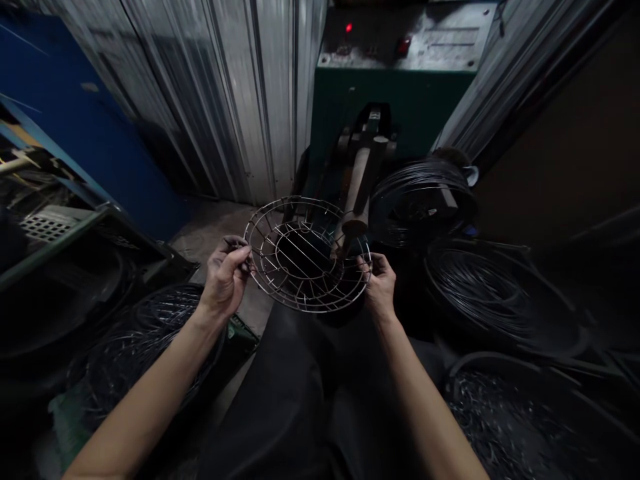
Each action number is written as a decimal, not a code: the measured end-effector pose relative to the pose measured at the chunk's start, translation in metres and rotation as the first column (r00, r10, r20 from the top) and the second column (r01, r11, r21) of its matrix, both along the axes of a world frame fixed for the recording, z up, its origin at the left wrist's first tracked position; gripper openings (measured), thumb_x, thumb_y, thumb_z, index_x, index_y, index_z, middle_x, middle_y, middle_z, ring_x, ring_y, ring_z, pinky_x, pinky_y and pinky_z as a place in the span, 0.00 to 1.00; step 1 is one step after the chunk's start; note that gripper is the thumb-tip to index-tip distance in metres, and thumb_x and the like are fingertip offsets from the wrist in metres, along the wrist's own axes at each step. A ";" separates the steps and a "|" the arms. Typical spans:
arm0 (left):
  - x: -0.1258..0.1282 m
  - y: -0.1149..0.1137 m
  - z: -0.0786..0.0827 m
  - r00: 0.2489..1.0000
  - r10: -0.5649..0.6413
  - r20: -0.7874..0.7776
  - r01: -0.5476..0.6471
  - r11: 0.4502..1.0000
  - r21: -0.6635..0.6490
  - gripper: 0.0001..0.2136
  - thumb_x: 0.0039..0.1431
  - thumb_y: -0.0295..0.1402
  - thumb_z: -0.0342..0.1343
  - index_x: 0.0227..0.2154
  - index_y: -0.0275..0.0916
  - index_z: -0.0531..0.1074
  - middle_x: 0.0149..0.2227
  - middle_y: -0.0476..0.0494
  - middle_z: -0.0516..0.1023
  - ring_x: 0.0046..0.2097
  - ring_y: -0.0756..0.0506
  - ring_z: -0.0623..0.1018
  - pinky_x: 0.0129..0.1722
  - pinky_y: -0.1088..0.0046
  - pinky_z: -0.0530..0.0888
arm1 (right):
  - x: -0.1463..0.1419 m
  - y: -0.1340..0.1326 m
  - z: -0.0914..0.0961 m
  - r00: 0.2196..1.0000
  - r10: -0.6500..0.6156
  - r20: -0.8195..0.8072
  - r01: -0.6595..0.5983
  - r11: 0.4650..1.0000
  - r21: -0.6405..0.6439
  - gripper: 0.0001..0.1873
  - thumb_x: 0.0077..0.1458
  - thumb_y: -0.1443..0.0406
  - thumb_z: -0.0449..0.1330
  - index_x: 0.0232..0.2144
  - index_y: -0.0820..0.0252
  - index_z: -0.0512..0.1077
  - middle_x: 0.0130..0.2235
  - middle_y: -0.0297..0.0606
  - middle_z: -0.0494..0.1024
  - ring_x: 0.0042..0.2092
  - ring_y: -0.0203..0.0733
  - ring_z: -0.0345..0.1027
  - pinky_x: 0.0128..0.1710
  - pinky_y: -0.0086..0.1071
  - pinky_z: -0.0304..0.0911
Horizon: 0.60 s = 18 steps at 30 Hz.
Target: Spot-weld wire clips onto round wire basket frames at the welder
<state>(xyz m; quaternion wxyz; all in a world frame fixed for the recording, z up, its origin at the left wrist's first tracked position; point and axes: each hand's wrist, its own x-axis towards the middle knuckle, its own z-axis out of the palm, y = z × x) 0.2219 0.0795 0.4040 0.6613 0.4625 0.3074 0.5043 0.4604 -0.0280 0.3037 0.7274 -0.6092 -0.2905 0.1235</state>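
Between my hands is a round wire basket (310, 303), made of thin metal rings joined by short cross wires, with parallel bars over its middle. My left hand (226, 270) pinches its rim on the left, thumb on top. On the right, my right hand (380, 283) has its fingers closed round the rim. A welding machine's arm (361, 180) slopes down over the basket's right part, its tip beside or inside the rings; whether it touches the wire I cannot tell.
The green machine body (385, 100) stands ahead with a lit red lamp (349, 27). Coiled wire (420, 180) sits right of the arm. Tubs with wire rings (480, 287) and small metal pieces (510, 413) stand at right. Wire parts (155, 320) fill a container at left.
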 end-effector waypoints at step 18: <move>0.002 0.006 -0.001 1.000 0.003 -0.020 -0.004 0.999 -0.034 0.13 0.38 0.33 0.62 0.28 0.38 0.66 0.21 0.56 0.68 0.20 0.57 0.67 0.19 0.83 0.67 | -0.001 0.002 0.003 0.999 -0.015 0.046 0.016 0.999 -0.036 0.12 0.45 0.58 0.63 0.28 0.59 0.69 0.28 0.33 0.72 0.31 0.35 0.65 0.35 0.31 0.62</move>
